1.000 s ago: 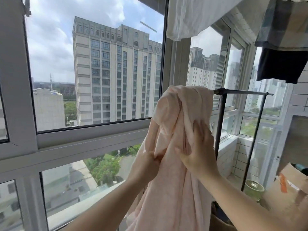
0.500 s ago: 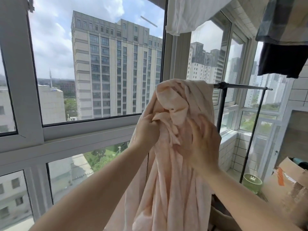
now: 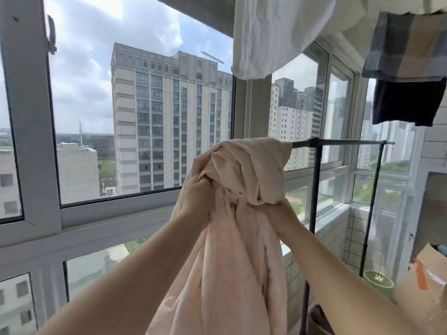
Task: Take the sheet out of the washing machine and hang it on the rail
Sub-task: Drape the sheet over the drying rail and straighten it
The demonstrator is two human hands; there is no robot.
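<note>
While both hands grip it, one pale pink sheet point(image 3: 244, 213) lies bunched over the near end of one black rail point(image 3: 343, 141), its length hanging down between the forearms: left hand point(image 3: 197, 199) fisted in the folds on the window side, right hand point(image 3: 278, 211) clutching a gathered wad just beneath the rail. Overhead hang three other cloths: one white sheet point(image 3: 278, 32), one plaid cloth point(image 3: 406, 47), one black garment point(image 3: 406, 102). Lower right: one green pot point(image 3: 377, 282) on the floor, contents indistinct, and one cardboard box point(image 3: 420, 286).
</note>
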